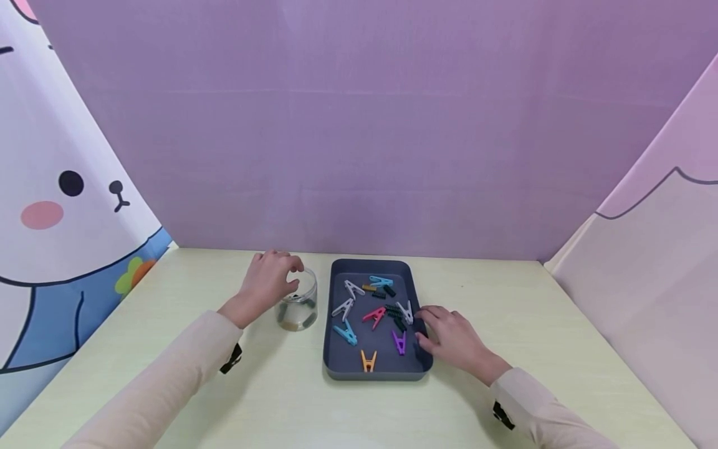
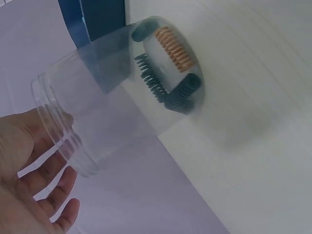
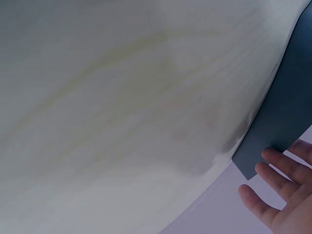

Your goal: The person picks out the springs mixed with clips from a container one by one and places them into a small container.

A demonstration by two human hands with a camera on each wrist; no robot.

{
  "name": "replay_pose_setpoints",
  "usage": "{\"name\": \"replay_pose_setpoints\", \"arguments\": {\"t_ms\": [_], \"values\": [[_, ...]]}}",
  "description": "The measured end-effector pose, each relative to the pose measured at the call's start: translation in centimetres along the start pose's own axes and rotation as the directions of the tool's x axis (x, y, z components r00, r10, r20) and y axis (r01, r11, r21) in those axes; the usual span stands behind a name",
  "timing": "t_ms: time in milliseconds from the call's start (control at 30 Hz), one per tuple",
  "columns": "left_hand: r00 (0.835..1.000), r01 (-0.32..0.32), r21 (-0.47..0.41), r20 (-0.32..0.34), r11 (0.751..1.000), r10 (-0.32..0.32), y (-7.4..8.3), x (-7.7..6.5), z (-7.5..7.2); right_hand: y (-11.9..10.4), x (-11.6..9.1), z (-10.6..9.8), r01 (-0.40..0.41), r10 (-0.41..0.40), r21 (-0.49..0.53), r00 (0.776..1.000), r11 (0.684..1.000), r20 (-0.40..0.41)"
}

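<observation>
My left hand (image 1: 269, 280) hovers at the mouth of a clear jar (image 1: 297, 318), fingers loosely bent, with nothing visible between them. Inside the jar, an orange spring (image 2: 174, 49) and several dark green springs (image 2: 151, 78) lie on the bottom. To its right is a dark grey tray (image 1: 376, 376). My right hand (image 1: 454, 337) is at the tray's right rim, fingers relaxed; whether they touch it is unclear. The tray holds a red clip (image 1: 374, 317), a purple clip (image 1: 399, 343), an orange clip (image 1: 368, 362), blue and pale clips, several dark springs (image 1: 394, 312) and a yellow spring (image 1: 369, 288).
A pale wooden table (image 1: 280, 399) carries the jar and tray. Behind it rises a purple cloth wall (image 1: 359, 156). Printed cloth panels stand on the left (image 1: 73, 249) and right (image 1: 645, 299).
</observation>
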State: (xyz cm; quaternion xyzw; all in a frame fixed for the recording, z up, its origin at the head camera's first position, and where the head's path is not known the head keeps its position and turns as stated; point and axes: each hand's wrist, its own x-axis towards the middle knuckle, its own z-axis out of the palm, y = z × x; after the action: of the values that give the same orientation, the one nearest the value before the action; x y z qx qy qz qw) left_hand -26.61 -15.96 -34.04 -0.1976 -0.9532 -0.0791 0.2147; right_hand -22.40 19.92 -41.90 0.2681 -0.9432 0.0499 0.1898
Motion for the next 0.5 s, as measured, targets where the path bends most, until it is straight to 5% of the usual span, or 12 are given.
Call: {"name": "replay_pose_setpoints", "arguments": {"t_ms": [500], "values": [[1.000,-0.024,-0.041,0.008,0.999,0.024,3.0,1.8,0.2,0.0,0.1,0.1,-0.010,0.010,0.007,1.000,1.000,0.005]]}}
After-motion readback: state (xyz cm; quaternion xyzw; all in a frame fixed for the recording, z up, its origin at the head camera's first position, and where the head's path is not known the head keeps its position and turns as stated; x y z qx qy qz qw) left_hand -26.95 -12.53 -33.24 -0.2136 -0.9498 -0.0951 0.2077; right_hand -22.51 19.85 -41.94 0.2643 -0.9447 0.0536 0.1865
